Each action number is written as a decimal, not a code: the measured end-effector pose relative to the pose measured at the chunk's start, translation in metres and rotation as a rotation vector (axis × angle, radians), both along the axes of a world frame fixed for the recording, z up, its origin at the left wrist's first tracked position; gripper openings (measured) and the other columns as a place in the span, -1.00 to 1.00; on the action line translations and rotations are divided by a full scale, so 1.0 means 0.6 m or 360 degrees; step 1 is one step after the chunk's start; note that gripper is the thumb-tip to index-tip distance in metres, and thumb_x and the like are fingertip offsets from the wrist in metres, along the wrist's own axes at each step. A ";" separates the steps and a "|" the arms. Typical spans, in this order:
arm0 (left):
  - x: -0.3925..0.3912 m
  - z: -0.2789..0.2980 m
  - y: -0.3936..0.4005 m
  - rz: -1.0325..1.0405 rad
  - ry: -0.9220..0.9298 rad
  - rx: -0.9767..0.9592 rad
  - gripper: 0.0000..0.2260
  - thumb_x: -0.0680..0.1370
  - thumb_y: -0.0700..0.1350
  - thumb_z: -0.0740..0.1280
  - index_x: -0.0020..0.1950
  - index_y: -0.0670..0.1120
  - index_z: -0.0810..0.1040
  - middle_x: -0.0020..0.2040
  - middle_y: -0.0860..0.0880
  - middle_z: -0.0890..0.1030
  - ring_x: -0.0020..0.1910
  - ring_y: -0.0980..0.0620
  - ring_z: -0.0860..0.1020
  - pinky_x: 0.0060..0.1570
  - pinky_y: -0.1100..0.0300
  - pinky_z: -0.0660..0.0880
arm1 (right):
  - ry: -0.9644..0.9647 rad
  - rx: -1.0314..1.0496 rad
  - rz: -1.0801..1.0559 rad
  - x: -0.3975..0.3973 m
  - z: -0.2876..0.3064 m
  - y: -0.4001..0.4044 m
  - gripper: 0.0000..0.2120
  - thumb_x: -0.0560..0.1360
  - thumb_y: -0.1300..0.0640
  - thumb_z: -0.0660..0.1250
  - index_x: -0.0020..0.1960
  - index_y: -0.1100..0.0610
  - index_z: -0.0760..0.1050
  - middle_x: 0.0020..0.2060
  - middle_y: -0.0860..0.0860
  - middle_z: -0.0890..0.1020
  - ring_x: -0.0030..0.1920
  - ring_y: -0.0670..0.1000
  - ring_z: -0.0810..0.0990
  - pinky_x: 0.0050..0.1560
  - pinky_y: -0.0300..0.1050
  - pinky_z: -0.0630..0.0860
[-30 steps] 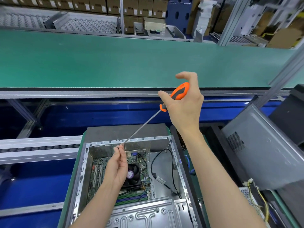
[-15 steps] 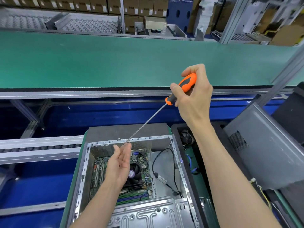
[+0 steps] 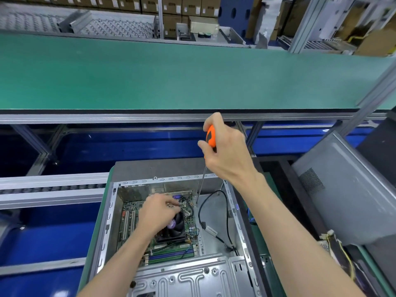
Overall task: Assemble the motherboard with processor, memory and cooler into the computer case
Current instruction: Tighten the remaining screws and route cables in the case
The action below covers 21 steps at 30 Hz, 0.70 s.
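An open grey computer case (image 3: 232, 213) lies on its side below me, with the green motherboard (image 3: 128, 215) inside. A black cooler fan (image 3: 175, 228) sits on the board and memory sticks (image 3: 169, 255) run along its near edge. My right hand (image 3: 227, 151) grips the orange handle of a long screwdriver (image 3: 210, 138). Its thin shaft points almost straight down, the tip near the board's far right corner. My left hand (image 3: 158, 213) hovers low over the board beside the fan, fingertips pinched together; whether a small part is between them I cannot tell.
A black cable (image 3: 225, 211) loops across the case's bare right floor. A metal drive bay (image 3: 192, 277) fills the near end. A grey side panel (image 3: 342, 189) leans at the right, wires (image 3: 340, 251) below it. A green conveyor (image 3: 171, 76) runs across behind.
My right hand swung the screwdriver from a slant to nearly upright, and its tip came down into the case. My left hand left the shaft tip and dropped to the motherboard.
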State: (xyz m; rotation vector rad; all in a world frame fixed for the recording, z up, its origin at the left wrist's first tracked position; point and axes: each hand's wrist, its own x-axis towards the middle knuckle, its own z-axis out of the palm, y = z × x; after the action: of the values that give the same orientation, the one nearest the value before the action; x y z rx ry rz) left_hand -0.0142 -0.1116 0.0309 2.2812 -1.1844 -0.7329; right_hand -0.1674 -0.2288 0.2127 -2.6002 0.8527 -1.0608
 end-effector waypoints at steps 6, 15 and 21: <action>0.006 -0.018 0.006 -0.0151 -0.0049 0.0169 -0.82 0.43 0.08 0.52 0.02 0.25 0.70 -0.15 0.17 0.72 -0.29 0.09 0.59 -0.27 0.22 0.46 | 0.0056 0.0053 0.0008 0.003 -0.026 -0.004 -0.73 0.50 0.20 0.40 0.08 0.17 0.34 -0.34 -0.17 0.29 -0.39 0.09 0.39 -0.29 0.05 0.48; 0.010 -0.034 0.002 -0.0173 -0.0088 0.0163 -0.84 0.46 0.07 0.50 0.03 0.22 0.70 -0.13 0.16 0.71 -0.04 0.01 0.65 -0.07 0.15 0.54 | -0.0005 0.0078 -0.0017 0.015 -0.034 -0.009 -0.74 0.48 0.23 0.40 0.05 0.16 0.33 -0.39 -0.18 0.31 -0.41 0.05 0.39 -0.36 0.01 0.43; 0.011 -0.038 0.001 -0.0181 -0.0090 0.0131 -0.84 0.46 0.06 0.49 0.03 0.24 0.70 -0.11 0.16 0.71 -0.06 0.01 0.64 -0.10 0.14 0.54 | 0.0013 0.0112 -0.0031 0.020 -0.042 -0.009 -0.73 0.48 0.23 0.40 0.06 0.16 0.34 -0.38 -0.17 0.32 -0.41 0.03 0.39 -0.34 -0.07 0.36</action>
State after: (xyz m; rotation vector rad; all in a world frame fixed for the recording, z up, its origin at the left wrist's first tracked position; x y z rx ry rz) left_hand -0.0074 -0.1111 0.0079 2.3310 -1.3430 -0.7768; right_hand -0.1554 -0.2340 0.1874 -2.5448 0.9022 -1.0072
